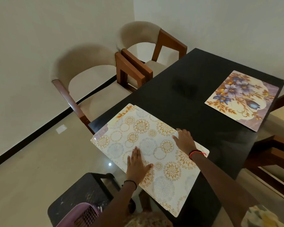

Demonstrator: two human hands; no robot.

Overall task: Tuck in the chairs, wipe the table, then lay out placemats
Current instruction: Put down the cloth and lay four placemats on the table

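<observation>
1. Dim dining corner with pale walls; dark bench [187,89] running away from the camera.
2. Pressing down with the left hand [138,163]: palm flat, fingers straight and close together, thumb spread, gripping nothing, on the near-left part of the top placemat [154,128].
3. Laying the right hand [185,140] flat as well, fingers stretched to that mat's far edge, nothing pinched or held; red-and-black thread at the wrist.
4. Under both palms: cream top placemat with gold and grey-blue round medallions, set askew on the bench's near end.
5. Beneath it, more mats [121,114] peeking out at the far-left corner and along the right edge; how many, impossible to tell.
6. Well apart, by the bench's far right edge: floral placemat [241,99], flat and alone, purple and blue blooms.
7. Along the left side, touching arm to arm: near chair [88,71] and far chair [143,35], both cushioned with wooden arms, seats partly under the bench.
8. Down at lower left, on the floor: black stool [82,194].
</observation>
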